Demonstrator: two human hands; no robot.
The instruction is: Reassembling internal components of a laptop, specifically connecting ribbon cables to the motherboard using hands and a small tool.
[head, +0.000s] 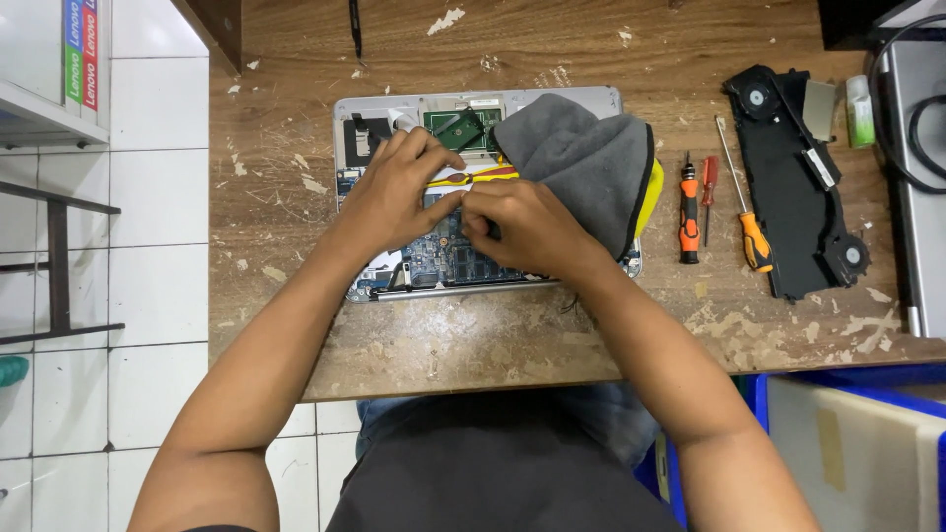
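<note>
Two hands, left hand [399, 192] and right hand [527, 227], pinch inside one opened laptop [374, 128]; one grey cloth [581, 158], two screwdrivers [690, 212] lie right.

We are noting a worn wooden worktop [493, 345], its surface flaking in pale patches. Two screwdrivers are lying right of centre: a short orange-and-black one [689, 212] and a longer one with an orange handle [746, 212], with a thin red one [709, 187] sitting between them. Farther right, a black fan assembly [793, 187] is resting flat. White floor tiles [148, 296] are showing at left, and a blue bin [857, 443] is sitting at lower right.
</note>
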